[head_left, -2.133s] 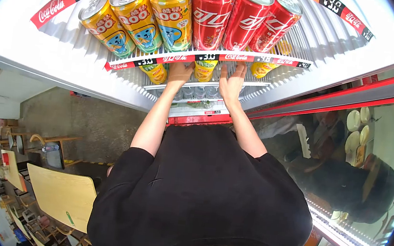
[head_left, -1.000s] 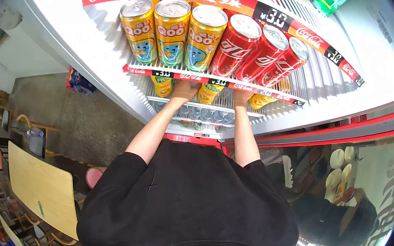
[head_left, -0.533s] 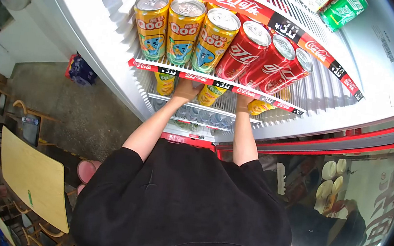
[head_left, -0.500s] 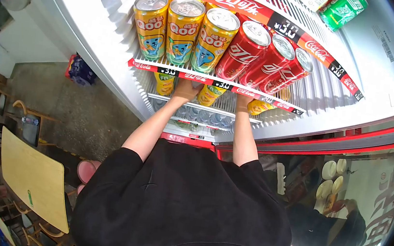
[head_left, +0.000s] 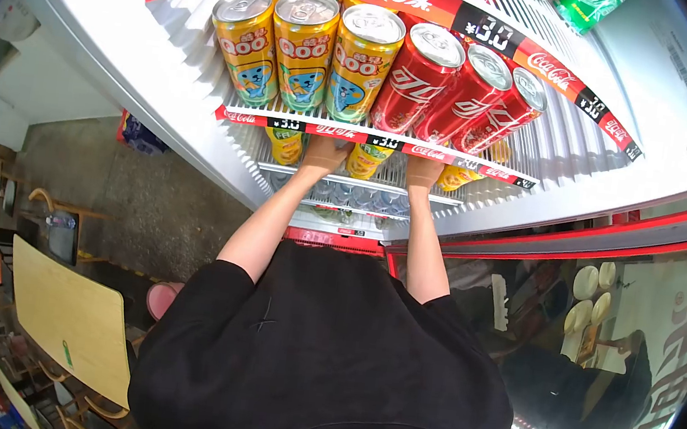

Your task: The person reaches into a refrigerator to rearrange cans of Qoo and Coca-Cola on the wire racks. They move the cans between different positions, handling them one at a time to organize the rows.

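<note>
Both arms reach into an upright drinks fridge, under the shelf that carries the cans. My left hand (head_left: 326, 155) is on the lower shelf between two yellow bottles, one on its left (head_left: 286, 148) and one on its right (head_left: 368, 161). My right hand (head_left: 424, 173) sits farther right, beside another yellow bottle (head_left: 459, 178). The red price strip (head_left: 334, 131) and the shelf above hide the fingers of both hands, so I cannot see what they hold or touch.
Above the hands stand yellow Qoo cans (head_left: 302, 53) and red cola cans (head_left: 419, 79). Clear bottles (head_left: 354, 197) fill a lower shelf. The glass door (head_left: 565, 350) hangs open at right. A wooden table (head_left: 71, 315) and chairs stand at left; a green can (head_left: 589, 7) is at top right.
The view has shifted slightly, and the cans appear a little farther left. Both hands remain under the can shelf, with the right hand showing a bit more below the strip.
</note>
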A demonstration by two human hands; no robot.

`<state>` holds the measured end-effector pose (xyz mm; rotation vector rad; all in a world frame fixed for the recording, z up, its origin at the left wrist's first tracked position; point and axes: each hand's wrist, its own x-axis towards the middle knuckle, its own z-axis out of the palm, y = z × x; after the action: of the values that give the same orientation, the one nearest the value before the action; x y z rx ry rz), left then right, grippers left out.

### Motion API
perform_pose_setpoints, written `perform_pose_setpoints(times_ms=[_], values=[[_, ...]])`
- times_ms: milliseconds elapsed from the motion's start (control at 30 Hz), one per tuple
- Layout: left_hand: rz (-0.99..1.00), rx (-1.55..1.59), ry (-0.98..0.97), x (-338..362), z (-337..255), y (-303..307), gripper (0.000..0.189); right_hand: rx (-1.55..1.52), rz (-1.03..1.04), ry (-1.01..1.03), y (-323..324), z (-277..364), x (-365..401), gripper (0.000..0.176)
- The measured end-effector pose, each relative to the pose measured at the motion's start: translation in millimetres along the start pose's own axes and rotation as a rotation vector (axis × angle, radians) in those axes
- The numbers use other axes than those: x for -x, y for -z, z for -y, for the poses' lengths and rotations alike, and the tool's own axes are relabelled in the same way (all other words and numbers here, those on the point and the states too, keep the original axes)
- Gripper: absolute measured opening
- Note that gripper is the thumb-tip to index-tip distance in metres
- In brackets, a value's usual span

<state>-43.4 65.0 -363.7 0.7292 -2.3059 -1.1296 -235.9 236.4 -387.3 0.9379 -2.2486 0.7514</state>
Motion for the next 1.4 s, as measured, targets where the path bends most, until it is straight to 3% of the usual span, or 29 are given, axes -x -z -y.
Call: perform_pose_setpoints(times_ms=[100, 200, 300, 400, 700, 900, 1400], values=[[-0.048, -0.011, -0.071, -1.9, 9.0, -5.1, 0.056, -0.458, 0.22, -0.455, 36.3, 23.3, 5.2, 0.049], [-0.03, -0.044, -0.026, 0.1, 8.3, -4.8, 0.057, -0.68, -0.023, -0.411, 32.1, 26.4, 20.0, 0.063], [-0.018, -0.041, 0.005, 1.5, 9.0, -6.0, 0.054, -0.515, -0.027, -0.323, 44.4, 27.0, 22.7, 0.07], [-0.046, -0.064, -0.074, 3.6, 4.9, -2.8, 0.05, -0.576, -0.062, -0.324, 49.7, 31.9, 18.8, 0.049], [0.029, -0.058, 0.008, 0.3, 13.9, -6.1, 0.046, -0.567, -0.04, -0.32, 42.4, 27.3, 24.2, 0.058], [-0.019, -0.07, -0.128, -1.6, 22.3, -9.8, 0.047, -0.58, -0.029, -0.32, 43.3, 27.4, 24.6, 0.061], [-0.054, -0.064, -0.123, 2.5, 13.6, -6.7, 0.046, -0.571, -0.001, -0.361, 44.0, 28.3, 24.9, 0.066]])
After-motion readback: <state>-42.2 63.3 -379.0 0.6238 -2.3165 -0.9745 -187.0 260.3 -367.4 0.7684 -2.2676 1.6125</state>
